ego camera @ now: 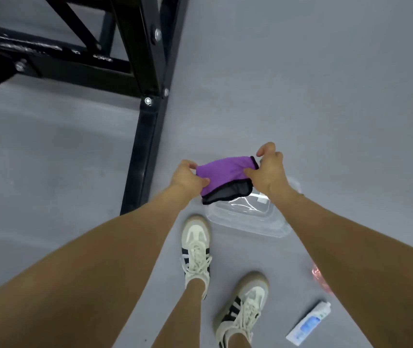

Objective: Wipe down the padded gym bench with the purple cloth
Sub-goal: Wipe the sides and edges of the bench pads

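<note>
Purple cloth (221,173) with a dark trimmed edge is hanging between both hands, just above a clear plastic tub (248,217) sitting on the grey floor (325,96). The left hand (187,175) is pinching the end of the cloth farther from the tub, thumb and fingers curled onto the fabric; the right hand (269,169) is pinching the opposite end, right over the tub, so each grip is closing on the cloth. It is sagging and folding over itself, so it is looking soft, light and limp, probably easy to bunch into a pad; whether it is damp cannot be told. Taking it by the trimmed corners, as now, is likely spreading it best, while a flat palm on a folded wad would suit wiping. Beyond the tub, up and to the left, a black metal frame (147,136) is standing; the padded bench top is not showing. Nearer than the tub are two shoes and a small white tube (308,322).
</note>
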